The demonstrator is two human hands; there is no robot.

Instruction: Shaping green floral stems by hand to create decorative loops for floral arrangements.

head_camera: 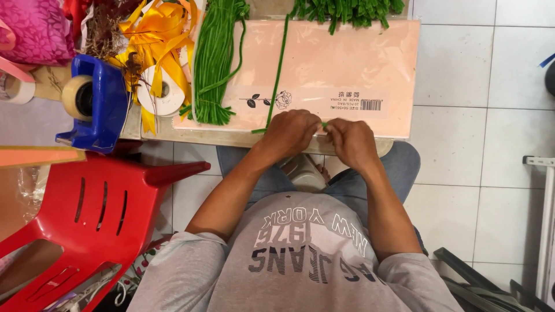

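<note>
White-tiled floor, cluttered worktop [173, 134]: my left hand [292, 133] and right hand [350, 141] pinch one long green fuzzy wire stem [277, 75] at the near edge; light, bendable, best gripped near its end.

A thin green fuzzy stem [277, 75] lies on a pink paper pack [358, 63] at the table's near edge. It runs almost straight from the far green pile down to the left hand [291, 134], bending there. A short green bit shows between left hand and right hand [351, 141], both pinching it.
</note>
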